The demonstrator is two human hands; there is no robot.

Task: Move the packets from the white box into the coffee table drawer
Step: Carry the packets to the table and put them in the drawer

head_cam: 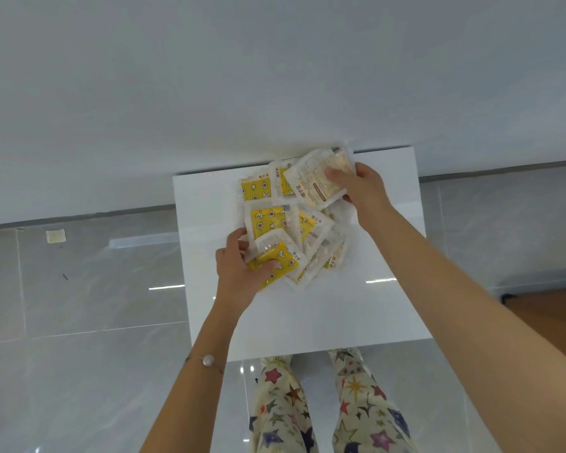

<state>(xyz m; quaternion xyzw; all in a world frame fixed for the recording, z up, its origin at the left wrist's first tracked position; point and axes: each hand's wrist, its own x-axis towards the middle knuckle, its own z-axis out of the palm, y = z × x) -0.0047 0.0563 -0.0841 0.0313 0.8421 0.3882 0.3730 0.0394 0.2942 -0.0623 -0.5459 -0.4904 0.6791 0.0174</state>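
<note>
Left hand (239, 276) pinches yellow packet (281, 266), 7 o'clock of pile (275, 220); right hand (363, 188) grips pale packet (314, 181), 1 o'clock. Risk: slick loose neighbours drag along, slide off white surface (307, 315).

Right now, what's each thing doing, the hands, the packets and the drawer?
Left hand: gripping a yellow packet, thumb on top.
Right hand: pinching a pale packet.
Heap: the other packets lying loose and overlapping.
Drawer: seems pulled out from under the tabletop, with the heap on it.
</note>
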